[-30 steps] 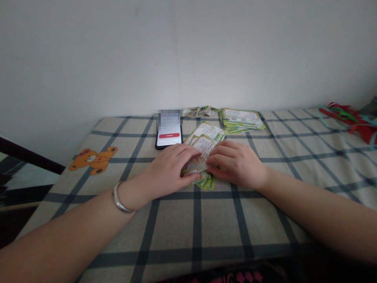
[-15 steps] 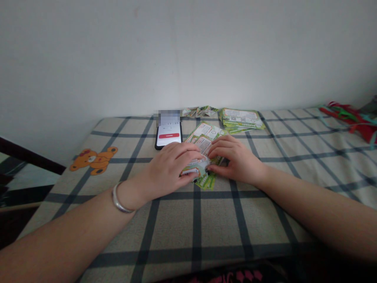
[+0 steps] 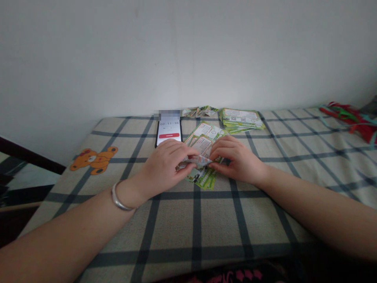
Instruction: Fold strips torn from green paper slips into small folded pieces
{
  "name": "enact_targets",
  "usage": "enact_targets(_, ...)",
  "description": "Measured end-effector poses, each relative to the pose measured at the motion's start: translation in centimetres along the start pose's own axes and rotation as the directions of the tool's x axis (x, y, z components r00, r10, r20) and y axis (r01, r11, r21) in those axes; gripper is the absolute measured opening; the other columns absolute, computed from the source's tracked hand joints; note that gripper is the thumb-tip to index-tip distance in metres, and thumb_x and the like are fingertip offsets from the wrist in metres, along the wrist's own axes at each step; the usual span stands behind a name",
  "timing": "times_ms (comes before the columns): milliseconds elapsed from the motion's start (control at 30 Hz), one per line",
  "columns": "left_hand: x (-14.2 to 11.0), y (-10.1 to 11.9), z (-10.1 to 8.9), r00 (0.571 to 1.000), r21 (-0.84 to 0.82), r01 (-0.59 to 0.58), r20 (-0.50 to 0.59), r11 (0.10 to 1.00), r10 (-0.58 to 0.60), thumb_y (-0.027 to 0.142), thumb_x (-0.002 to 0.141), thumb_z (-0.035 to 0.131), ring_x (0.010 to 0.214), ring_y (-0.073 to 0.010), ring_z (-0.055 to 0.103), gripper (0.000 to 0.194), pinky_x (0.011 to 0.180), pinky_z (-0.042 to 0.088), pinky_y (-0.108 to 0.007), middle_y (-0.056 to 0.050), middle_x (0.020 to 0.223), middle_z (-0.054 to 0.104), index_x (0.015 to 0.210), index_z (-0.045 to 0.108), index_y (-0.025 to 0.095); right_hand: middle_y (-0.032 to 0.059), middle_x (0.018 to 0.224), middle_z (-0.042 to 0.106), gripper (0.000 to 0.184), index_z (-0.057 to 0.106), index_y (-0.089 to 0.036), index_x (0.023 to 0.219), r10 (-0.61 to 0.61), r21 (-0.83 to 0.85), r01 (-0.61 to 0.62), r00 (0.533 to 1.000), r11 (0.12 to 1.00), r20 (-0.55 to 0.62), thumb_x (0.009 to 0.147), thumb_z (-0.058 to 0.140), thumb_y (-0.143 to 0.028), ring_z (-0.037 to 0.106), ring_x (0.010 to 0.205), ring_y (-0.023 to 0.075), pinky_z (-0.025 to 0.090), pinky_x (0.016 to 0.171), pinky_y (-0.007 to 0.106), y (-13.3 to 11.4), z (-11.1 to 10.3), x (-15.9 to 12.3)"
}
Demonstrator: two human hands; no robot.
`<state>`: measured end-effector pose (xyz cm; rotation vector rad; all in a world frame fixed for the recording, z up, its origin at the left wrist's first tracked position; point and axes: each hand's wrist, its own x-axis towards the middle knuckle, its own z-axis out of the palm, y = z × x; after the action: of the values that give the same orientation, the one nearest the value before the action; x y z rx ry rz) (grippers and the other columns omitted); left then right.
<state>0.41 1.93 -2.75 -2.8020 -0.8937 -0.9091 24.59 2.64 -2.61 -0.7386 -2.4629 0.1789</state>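
Several green-and-white printed leaflets (image 3: 203, 142) lie overlapping on the checked tablecloth, with both hands over their near part. Between my hands one folded paper leaflet (image 3: 202, 159) is raised a little off those below. My left hand (image 3: 169, 163), with a silver bangle at its wrist, pinches the leaflet's left side between thumb and fingers. The fingertips of my right hand (image 3: 234, 159) close on its right end. My fingers hide parts of the fold.
A phone (image 3: 169, 131) showing a timer stands just beyond my left hand. Folded paper pieces (image 3: 200, 111) lie by the wall, beside a stack of leaflets (image 3: 243, 119). An orange bear picture (image 3: 93, 160) is at left, red and green cloth strips (image 3: 353, 122) at far right.
The leaflet between my hands has come up into a narrow fold. My left hand has shifted slightly up and left; my right hand has hardly moved.
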Motion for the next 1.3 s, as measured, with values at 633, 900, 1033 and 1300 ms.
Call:
enact_targets(633, -0.13, -0.47, -0.04, 0.996, 0.106, -0.064, -0.056, 0.992, 0.070, 0.020, 0.086, 0.063, 0.084, -0.0194, 0.057, 0.007, 0.077, 0.046, -0.036, -0.004, 0.088, 0.064, 0.089, 0.069, 0.020, 0.0047, 0.084, 0.066, 0.005, 0.062, -0.020, 0.081, -0.025, -0.076, 0.020, 0.997, 0.997, -0.073, 0.085, 0.060, -0.021, 0.058, 0.086, 0.0196, 0.045, 0.079, 0.034, 0.08, -0.38, -0.12)
enact_targets(900, -0.18, 0.03, 0.00, 0.986, 0.154, -0.165, 0.027, 0.974, 0.163, 0.030, 0.090, 0.059, 0.085, -0.0208, 0.058, 0.016, 0.077, 0.049, -0.037, -0.006, 0.093, 0.066, 0.093, 0.068, 0.018, 0.0062, 0.085, 0.067, 0.010, 0.063, -0.017, 0.080, -0.087, -0.268, 0.082, 0.996, 0.960, -0.007, 0.086, 0.059, -0.024, 0.058, 0.092, 0.0223, 0.046, 0.079, 0.034, -0.22, -0.18, -0.20)
enact_targets(1033, -0.36, -0.06, 0.10, 0.984, 0.145, -0.174, 0.059, 0.974, 0.168, 0.025, 0.090, 0.058, 0.085, -0.0204, 0.060, 0.013, 0.077, 0.050, -0.037, -0.004, 0.092, 0.068, 0.094, 0.068, 0.018, 0.0059, 0.084, 0.067, 0.014, 0.064, -0.017, 0.081, -0.135, -0.264, 0.138, 0.990, 0.954, 0.030, 0.088, 0.056, -0.026, 0.058, 0.090, 0.0214, 0.047, 0.078, 0.034, -0.27, -0.09, -0.18)
enact_targets(1300, -0.41, -0.47, 0.51, 0.980, 0.126, -0.189, 0.080, 0.974, 0.180, 0.018, 0.088, 0.057, 0.084, -0.0201, 0.061, 0.011, 0.077, 0.052, -0.036, -0.004, 0.089, 0.068, 0.090, 0.068, 0.017, 0.0054, 0.092, 0.069, 0.015, 0.067, -0.017, 0.093, -0.184, -0.165, 0.199, 0.978, 0.966, 0.101, 0.089, 0.057, -0.028, 0.058, 0.099, 0.0214, 0.048, 0.086, 0.035, 0.39, -0.24, -0.28)
